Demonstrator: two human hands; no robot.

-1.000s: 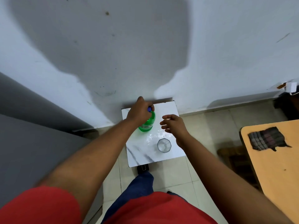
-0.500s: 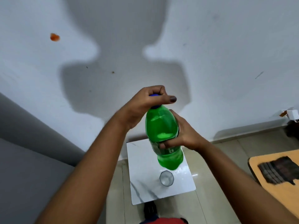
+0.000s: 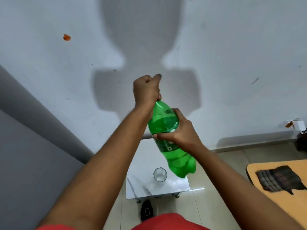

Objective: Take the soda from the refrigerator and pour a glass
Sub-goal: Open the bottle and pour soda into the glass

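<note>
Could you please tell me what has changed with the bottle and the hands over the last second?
The green bottle was lifted off the marble table; the right hand grasped its body, and the left hand stayed closed over its top. The glass stayed put.

You are gripping a soda bottle of glossy, translucent green plastic. Below it, the glass is showing clear and smooth, sitting on a polished white marble-look tabletop (grey veining, catching glare). The wall is looking matt, scuffed. A checked cloth is lying on smooth tan wood-look table.
</note>
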